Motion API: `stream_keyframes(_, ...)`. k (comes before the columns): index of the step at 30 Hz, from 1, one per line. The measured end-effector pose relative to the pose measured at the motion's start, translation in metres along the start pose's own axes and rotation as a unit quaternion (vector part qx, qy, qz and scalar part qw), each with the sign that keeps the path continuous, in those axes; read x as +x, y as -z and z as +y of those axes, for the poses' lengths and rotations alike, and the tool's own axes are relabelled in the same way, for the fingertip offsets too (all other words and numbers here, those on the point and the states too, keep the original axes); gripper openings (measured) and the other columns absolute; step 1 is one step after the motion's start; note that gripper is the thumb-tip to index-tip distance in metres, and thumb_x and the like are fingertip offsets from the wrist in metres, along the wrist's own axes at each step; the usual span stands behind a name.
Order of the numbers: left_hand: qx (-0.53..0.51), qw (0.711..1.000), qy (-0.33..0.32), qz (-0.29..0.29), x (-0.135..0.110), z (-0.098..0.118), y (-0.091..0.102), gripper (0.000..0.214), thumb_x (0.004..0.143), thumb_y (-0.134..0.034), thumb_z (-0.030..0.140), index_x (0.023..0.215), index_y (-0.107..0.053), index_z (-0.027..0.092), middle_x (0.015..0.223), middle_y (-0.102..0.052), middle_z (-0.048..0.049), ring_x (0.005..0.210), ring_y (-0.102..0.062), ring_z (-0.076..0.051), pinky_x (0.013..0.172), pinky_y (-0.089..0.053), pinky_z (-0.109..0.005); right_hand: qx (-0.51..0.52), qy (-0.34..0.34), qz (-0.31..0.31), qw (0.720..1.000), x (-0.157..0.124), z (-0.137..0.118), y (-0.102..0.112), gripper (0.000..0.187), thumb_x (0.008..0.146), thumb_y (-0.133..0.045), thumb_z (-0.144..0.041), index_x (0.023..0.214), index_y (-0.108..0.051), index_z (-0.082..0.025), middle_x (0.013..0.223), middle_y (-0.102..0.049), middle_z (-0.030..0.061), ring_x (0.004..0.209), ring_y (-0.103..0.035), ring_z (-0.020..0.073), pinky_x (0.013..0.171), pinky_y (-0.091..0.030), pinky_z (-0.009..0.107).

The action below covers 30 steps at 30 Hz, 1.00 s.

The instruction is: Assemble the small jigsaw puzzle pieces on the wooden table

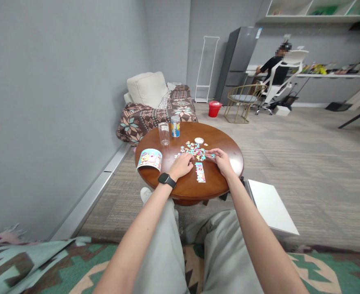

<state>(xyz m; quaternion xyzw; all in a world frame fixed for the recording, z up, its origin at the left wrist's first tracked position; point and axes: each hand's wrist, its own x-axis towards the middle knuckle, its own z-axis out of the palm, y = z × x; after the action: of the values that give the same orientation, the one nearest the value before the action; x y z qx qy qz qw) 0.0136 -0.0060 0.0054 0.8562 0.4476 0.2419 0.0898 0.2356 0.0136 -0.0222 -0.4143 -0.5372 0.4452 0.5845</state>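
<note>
A pile of small loose jigsaw puzzle pieces (195, 150) lies on the round wooden table (180, 188). My left hand (182, 165), with a black watch on the wrist, rests at the pile's near left edge. Its fingers are curled in, and what they hold, if anything, is hidden. My right hand (223, 160) reaches over the pile's right side with fingers stretched out and apart, close to a blue piece. Between my hands lies a joined strip of puzzle (200, 173). Left of them stands a curved picture sheet (150, 158) with cartoon figures.
Behind the pile are a clear glass (164, 134), a printed tin (175, 127) and a round lid (199, 140). A white box-like surface (270, 204) sits right of the table. Farther back are a covered sofa (155, 108), a red bin (214, 109) and a seated person (273, 63).
</note>
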Motion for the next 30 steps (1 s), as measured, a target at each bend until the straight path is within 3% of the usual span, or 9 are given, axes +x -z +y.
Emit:
stream_keyframes(8, 0.023, 0.997, 0.064, 0.028, -0.001, 0.004, 0.005, 0.016, 0.086, -0.052, 0.012, 0.094, -0.061, 0.021, 0.104, -0.069, -0.0064, 0.107, -0.059, -0.024, 0.093, -0.043, -0.038, -0.040, 0.002, -0.012, 0.999, 0.000, 0.001, 0.001, 0.020, 0.066, -0.052, -0.018, 0.082, -0.063, -0.022, 0.085, -0.074, 0.0048, 0.090, -0.071, 0.0215, 0.098, -0.053, 0.048)
stream_keyframes(15, 0.043, 0.992, 0.113, 0.034, -0.004, 0.006, 0.008, 0.011, 0.084, -0.062, 0.026, 0.093, -0.059, 0.021, 0.104, -0.067, -0.0075, 0.104, -0.058, -0.026, 0.090, -0.043, -0.039, -0.160, 0.026, -0.013, 0.987, 0.002, 0.006, 0.002, 0.028, 0.062, -0.046, -0.014, 0.077, -0.068, -0.021, 0.084, -0.074, 0.0035, 0.094, -0.068, 0.0224, 0.097, -0.052, 0.045)
stream_keyframes(22, 0.038, 0.993, 0.107, 0.032, -0.003, 0.002, 0.007, 0.009, 0.084, -0.060, 0.024, 0.093, -0.059, 0.020, 0.104, -0.067, -0.0077, 0.103, -0.058, -0.027, 0.088, -0.044, -0.038, -0.127, 0.033, 0.015, 0.991, 0.004, 0.011, 0.007, 0.014, 0.070, -0.062, -0.026, 0.083, -0.066, -0.021, 0.092, -0.074, 0.0060, 0.096, -0.068, 0.0236, 0.098, -0.051, 0.045)
stream_keyframes(26, 0.036, 0.993, 0.110, 0.028, -0.002, 0.002, 0.007, 0.010, 0.085, -0.058, 0.021, 0.095, -0.060, 0.020, 0.105, -0.067, -0.0084, 0.104, -0.059, -0.027, 0.090, -0.044, -0.039, -0.114, 0.030, 0.040, 0.992, 0.005, 0.011, 0.008, 0.024, 0.066, -0.073, -0.034, 0.084, -0.062, -0.022, 0.097, -0.072, 0.0068, 0.095, -0.068, 0.0234, 0.094, -0.053, 0.042)
stream_keyframes(30, 0.024, 0.993, 0.111, 0.028, -0.002, 0.003, 0.007, 0.010, 0.084, -0.058, 0.018, 0.093, -0.060, 0.020, 0.105, -0.067, -0.0082, 0.105, -0.059, -0.026, 0.090, -0.045, -0.038, -0.113, -0.005, 0.051, 0.992, 0.003, 0.007, 0.007, 0.030, 0.063, -0.078, -0.039, 0.081, -0.062, -0.021, 0.087, -0.071, 0.0057, 0.084, -0.069, 0.0225, 0.082, -0.055, 0.038)
